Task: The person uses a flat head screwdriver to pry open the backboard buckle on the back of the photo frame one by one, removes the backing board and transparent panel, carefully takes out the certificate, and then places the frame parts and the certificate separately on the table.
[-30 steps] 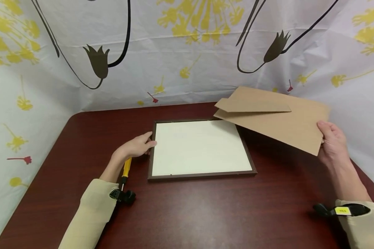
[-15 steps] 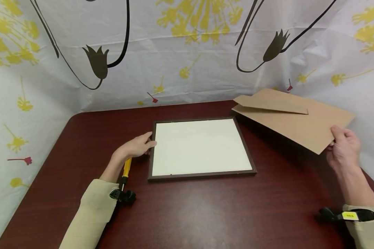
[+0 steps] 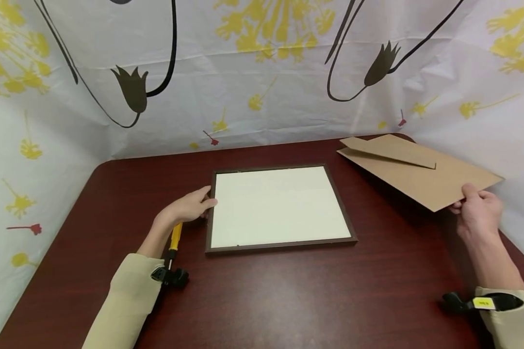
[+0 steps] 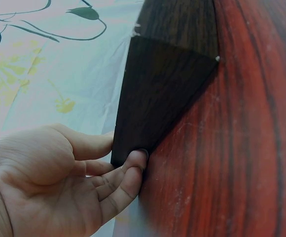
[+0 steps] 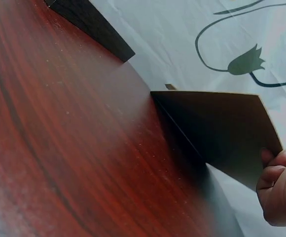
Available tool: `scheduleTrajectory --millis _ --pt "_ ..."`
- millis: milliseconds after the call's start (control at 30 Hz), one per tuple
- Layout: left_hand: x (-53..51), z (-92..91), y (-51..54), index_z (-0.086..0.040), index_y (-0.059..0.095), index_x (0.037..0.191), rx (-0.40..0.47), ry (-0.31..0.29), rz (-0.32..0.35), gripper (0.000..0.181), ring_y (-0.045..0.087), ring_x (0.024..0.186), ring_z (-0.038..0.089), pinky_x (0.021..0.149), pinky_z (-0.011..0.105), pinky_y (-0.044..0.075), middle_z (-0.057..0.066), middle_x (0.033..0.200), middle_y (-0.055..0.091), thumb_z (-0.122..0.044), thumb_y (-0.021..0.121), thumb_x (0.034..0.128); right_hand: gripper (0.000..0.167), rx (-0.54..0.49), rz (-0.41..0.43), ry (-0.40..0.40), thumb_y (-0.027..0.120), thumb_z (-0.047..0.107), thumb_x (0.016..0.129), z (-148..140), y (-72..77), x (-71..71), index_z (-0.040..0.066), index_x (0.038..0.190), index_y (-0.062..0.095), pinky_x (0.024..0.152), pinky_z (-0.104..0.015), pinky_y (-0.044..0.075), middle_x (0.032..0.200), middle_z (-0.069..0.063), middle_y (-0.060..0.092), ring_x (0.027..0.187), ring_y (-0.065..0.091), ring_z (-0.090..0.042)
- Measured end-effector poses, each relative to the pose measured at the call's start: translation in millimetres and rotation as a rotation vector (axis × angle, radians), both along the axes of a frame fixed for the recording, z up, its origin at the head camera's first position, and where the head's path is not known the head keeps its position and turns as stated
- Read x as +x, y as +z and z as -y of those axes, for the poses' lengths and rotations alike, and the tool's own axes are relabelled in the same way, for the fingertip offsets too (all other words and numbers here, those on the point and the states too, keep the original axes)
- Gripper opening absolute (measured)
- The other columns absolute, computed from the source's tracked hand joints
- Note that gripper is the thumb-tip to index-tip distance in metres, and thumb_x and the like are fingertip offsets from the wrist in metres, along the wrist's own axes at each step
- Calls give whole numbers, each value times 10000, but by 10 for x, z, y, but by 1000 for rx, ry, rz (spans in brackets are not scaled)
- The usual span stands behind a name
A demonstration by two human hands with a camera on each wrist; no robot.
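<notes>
A dark-framed panel with a white face lies on the table. My left hand holds its left edge, thumb on top; in the left wrist view the fingers of the left hand curl at the side of the dark frame. At the right, my right hand pinches the near right corner of a brown cardboard sheet, tilted with its far left corner low by the table and a raised flap on top. In the right wrist view the right hand grips the cardboard's edge.
A yellow-handled tool lies beside the left wrist, partly hidden by the arm. The dark red table meets a white patterned cloth at the back and sides.
My right hand has moved right with the cardboard, which is now lower and away from the framed panel, uncovering its far right corner. The left hand has kept its place on the frame.
</notes>
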State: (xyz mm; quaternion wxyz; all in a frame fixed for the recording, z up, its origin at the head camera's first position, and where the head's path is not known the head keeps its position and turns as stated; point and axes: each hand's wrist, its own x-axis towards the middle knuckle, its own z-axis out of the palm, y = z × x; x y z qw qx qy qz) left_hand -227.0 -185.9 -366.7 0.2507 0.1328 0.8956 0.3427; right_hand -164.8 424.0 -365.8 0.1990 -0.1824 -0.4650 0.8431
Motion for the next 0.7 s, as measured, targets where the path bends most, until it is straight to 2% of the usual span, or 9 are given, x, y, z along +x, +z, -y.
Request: scheduleTrajectory --millis 167,267,500,700 --pt "9 -3 4 92 49 1573 9 0 -8 678 532 852 253 815 397 420 162 995 530 -251 408 1110 277 30 18 3 506 -17 1004 6 27 29 -44 745 601 367 -264 408 598 -102 635 382 529 -176" --pt "10 -9 -4 100 56 1569 7 2 -17 676 540 857 253 816 394 430 165 1008 536 -245 411 1109 332 69 71 9 504 12 1005 16 33 64 -15 699 628 377 -266 453 576 -86 626 382 553 -169" --pt "10 -13 1 108 50 1565 3 -2 -21 683 542 859 254 813 396 435 169 1024 536 -251 411 1109 329 111 164 27 492 53 1014 55 -13 140 -4 697 559 412 -265 501 533 -90 592 390 578 -170" --pt "8 2 -4 94 40 1571 8 -10 -11 687 528 834 245 798 391 421 152 971 530 -259 406 1111 323 124 178 58 493 52 1015 102 -76 171 -14 704 545 438 -267 518 554 -96 585 413 597 -177"
